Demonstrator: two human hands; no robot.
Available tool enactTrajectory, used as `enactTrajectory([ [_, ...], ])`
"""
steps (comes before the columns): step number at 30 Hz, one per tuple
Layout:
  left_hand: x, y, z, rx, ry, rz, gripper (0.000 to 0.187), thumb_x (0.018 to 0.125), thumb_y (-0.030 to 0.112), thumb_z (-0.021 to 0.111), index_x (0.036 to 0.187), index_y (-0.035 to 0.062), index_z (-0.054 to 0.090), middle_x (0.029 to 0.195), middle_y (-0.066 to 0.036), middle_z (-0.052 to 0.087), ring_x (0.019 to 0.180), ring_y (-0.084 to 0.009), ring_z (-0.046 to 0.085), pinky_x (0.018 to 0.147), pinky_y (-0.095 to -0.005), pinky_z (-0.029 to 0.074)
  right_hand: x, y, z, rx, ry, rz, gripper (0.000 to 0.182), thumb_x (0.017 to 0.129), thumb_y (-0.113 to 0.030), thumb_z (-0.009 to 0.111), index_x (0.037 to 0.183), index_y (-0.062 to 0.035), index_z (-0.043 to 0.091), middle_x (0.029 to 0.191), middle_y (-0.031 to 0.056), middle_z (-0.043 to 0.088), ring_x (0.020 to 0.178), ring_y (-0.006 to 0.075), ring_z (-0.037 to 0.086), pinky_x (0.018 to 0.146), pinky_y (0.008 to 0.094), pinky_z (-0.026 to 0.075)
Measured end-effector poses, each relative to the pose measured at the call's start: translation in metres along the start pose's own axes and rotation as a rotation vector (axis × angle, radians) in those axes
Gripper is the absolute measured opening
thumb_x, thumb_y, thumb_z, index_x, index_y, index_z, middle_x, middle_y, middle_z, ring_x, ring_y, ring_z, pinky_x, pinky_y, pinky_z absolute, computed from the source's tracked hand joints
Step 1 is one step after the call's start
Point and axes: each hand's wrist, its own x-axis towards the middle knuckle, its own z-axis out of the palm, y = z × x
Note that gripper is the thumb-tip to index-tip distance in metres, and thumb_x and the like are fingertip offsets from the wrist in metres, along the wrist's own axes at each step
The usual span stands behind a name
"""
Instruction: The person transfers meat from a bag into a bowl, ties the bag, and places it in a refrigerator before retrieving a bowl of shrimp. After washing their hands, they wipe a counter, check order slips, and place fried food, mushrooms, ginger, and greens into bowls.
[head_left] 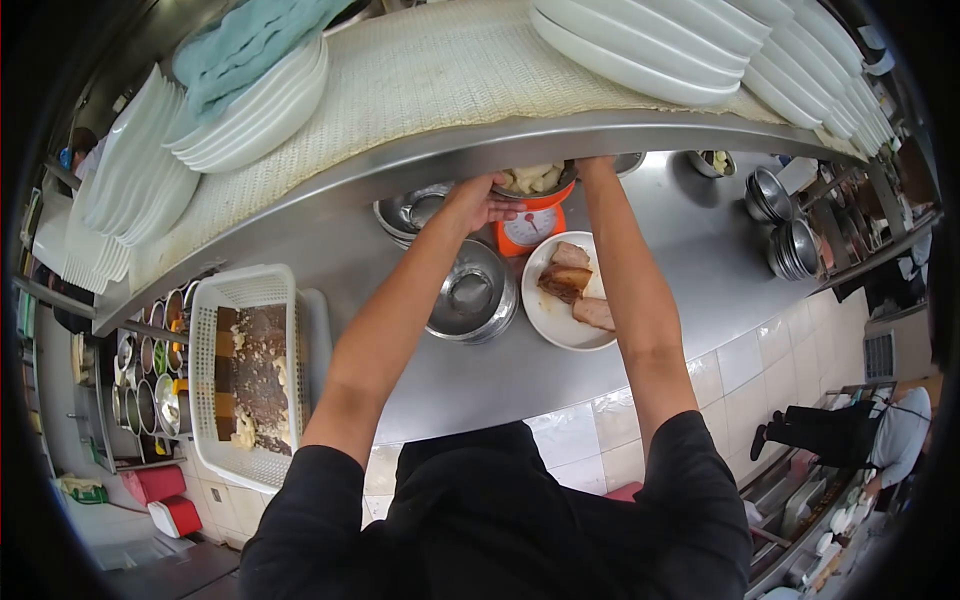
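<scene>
A metal bowl (512, 190) of pale, chunky pieces (534, 179) sits over an orange dial scale (517, 240), partly under the shelf edge. My left hand (488, 205) grips the bowl's left side, thumb near the rim and fingers along its lower wall. On the opposite side, my right hand (597, 166) holds the bowl's right rim, its fingers mostly hidden by the shelf. Just in front of the scale, a white plate (548, 325) carries several chunks of cooked meat (567, 277). Stacked metal bowls (470, 292) stand beside it, below my left forearm.
A steel shelf (400, 150) crosses above the counter (690, 270), bearing stacked white dishes (640, 50) and a teal cloth (250, 50). A white plastic basket (292, 330) with crumbly residue stands left. More metal bowls (795, 248) sit right. Another person (895, 435) works at lower right.
</scene>
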Motion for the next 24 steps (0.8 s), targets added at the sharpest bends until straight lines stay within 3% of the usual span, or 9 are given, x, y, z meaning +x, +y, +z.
enactTrajectory([
  [3,-0.003,0.004,-0.001,0.019,0.018,-0.044,0.030,0.085,0.026,0.048,0.102,0.0019,0.045,0.100,-0.025,0.057,0.085,-0.0320,0.063,0.066,-0.0378,0.054,-0.035,-0.063,0.037,0.003,0.023,0.165,0.042,0.091,-0.033,0.042,0.125,-0.0080,0.042,0.121,0.0088,0.049,0.108,0.0212,0.047,0.094,0.0339,0.040],
  [8,-0.011,0.007,0.000,0.054,0.050,-0.015,0.044,0.087,0.040,0.048,0.114,0.0072,0.040,0.102,-0.029,0.054,0.087,-0.0345,0.062,0.067,-0.0409,0.053,-0.026,-0.056,0.041,0.018,0.001,0.168,0.042,0.091,-0.034,0.043,0.123,-0.0071,0.043,0.119,0.0091,0.050,0.106,0.0213,0.048,0.092,0.0339,0.041],
  [20,-0.021,0.006,-0.012,0.128,0.152,0.068,0.047,0.083,0.046,0.053,0.111,0.0098,0.048,0.087,-0.019,0.056,0.070,-0.0240,0.060,0.055,-0.0346,0.051,-0.015,-0.047,0.044,-0.010,-0.006,0.111,0.041,0.089,-0.034,0.045,0.119,-0.0049,0.046,0.113,0.0099,0.051,0.102,0.0213,0.050,0.087,0.0338,0.042],
  [24,-0.029,0.007,-0.014,0.116,0.210,0.085,0.048,0.083,0.046,0.054,0.111,0.0080,0.049,0.084,-0.017,0.056,0.068,-0.0217,0.059,0.053,-0.0337,0.050,-0.011,-0.056,0.036,-0.187,-0.009,0.029,0.042,0.089,-0.034,0.046,0.117,-0.0042,0.047,0.111,0.0101,0.052,0.100,0.0213,0.051,0.086,0.0338,0.043],
])
